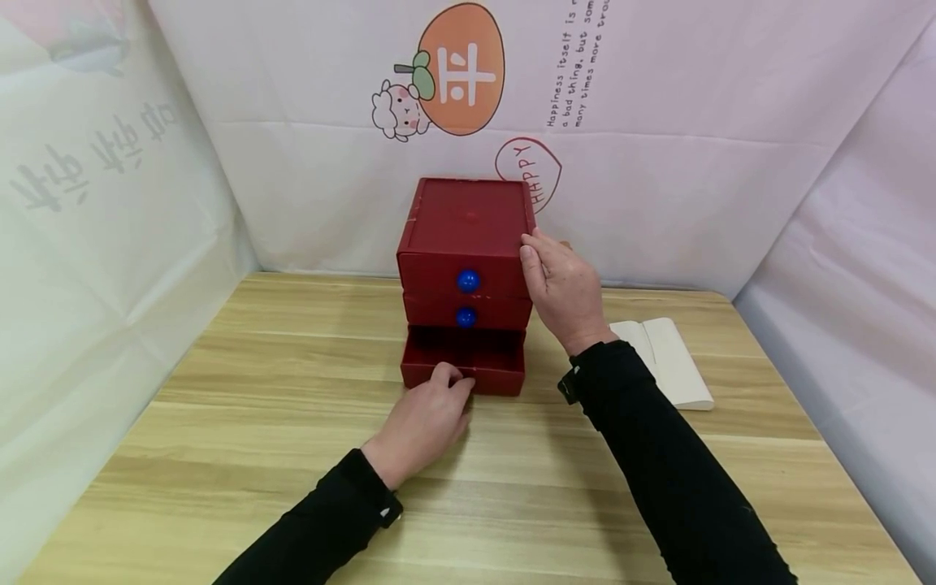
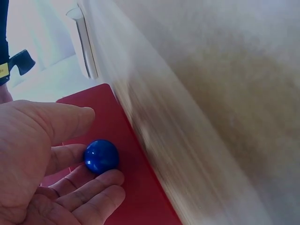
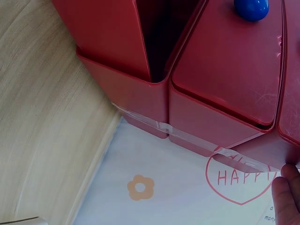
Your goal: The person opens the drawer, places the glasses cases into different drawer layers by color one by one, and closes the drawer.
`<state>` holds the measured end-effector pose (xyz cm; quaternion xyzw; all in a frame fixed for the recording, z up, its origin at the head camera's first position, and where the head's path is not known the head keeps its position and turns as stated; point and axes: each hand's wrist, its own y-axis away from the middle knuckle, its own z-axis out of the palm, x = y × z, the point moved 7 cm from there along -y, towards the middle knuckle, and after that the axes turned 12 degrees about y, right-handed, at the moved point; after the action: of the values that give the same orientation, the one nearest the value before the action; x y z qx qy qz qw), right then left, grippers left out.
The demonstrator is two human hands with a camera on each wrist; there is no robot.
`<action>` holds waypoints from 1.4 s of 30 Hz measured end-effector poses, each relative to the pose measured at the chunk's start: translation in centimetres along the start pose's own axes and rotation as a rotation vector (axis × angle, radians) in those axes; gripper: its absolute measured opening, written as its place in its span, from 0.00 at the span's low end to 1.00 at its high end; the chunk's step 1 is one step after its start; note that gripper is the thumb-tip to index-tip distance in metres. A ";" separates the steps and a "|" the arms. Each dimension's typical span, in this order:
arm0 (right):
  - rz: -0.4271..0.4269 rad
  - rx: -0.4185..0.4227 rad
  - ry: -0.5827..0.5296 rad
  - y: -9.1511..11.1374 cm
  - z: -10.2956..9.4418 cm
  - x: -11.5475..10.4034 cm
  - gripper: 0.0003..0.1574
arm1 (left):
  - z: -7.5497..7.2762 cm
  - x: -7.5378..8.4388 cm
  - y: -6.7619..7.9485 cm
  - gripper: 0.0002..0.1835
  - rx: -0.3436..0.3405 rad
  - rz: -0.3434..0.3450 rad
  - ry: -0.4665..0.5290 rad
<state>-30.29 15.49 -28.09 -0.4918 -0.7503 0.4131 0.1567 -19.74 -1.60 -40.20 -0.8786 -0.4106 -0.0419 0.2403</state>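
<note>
A dark red three-drawer box [image 1: 468, 218] stands on the wooden table, with a blue ball knob [image 1: 468, 281] on its top drawer and another blue knob [image 1: 465, 318] on its middle one. The bottom drawer [image 1: 503, 383] is pulled out, and its visible inside is bare. At the front of that drawer, my left hand [image 1: 422, 418] has its fingers hooked round the blue knob [image 2: 101, 157], the thumb apart from it. My right hand [image 1: 569, 294] rests against the box's upper right side, fingers fairly straight; only its fingertips [image 3: 285, 190] show in the right wrist view.
To the right of the box, a flat white book-like item [image 1: 676, 366] lies on the table [image 1: 292, 422], partly behind my right sleeve. White printed cloth [image 1: 314, 195] hangs behind and at both sides. Clear tape [image 3: 187, 136] runs along the box's side.
</note>
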 end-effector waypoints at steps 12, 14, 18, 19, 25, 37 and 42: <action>0.012 -0.014 -0.001 0.0 0.1 0.0 0.31 | 0.1 0.7 1.2 0.24 -0.010 -0.016 0.032; 0.014 -0.015 0.002 0.0 0.1 0.0 0.31 | 0.1 0.9 1.4 0.24 -0.011 -0.015 0.034; 0.015 -0.013 0.005 0.0 0.1 0.0 0.30 | 0.1 1.4 1.8 0.25 -0.013 -0.008 0.033; 0.014 -0.012 0.005 0.0 0.1 0.0 0.30 | 0.1 1.5 1.8 0.25 -0.013 -0.008 0.035; 0.009 -0.011 0.008 0.0 0.0 -0.1 0.30 | 0.0 1.9 2.4 0.26 -0.015 -0.020 0.032; 0.010 -0.020 0.001 0.0 0.0 0.0 0.30 | -0.2 2.8 3.5 0.27 -0.035 -0.018 0.041; 0.009 -0.017 0.001 -0.1 0.0 0.0 0.30 | -0.1 3.3 3.8 0.27 -0.055 -0.024 0.057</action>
<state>-30.33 15.46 -28.06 -0.4966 -0.7514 0.4073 0.1513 -14.77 -1.45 -40.65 -0.8784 -0.4126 -0.0811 0.2271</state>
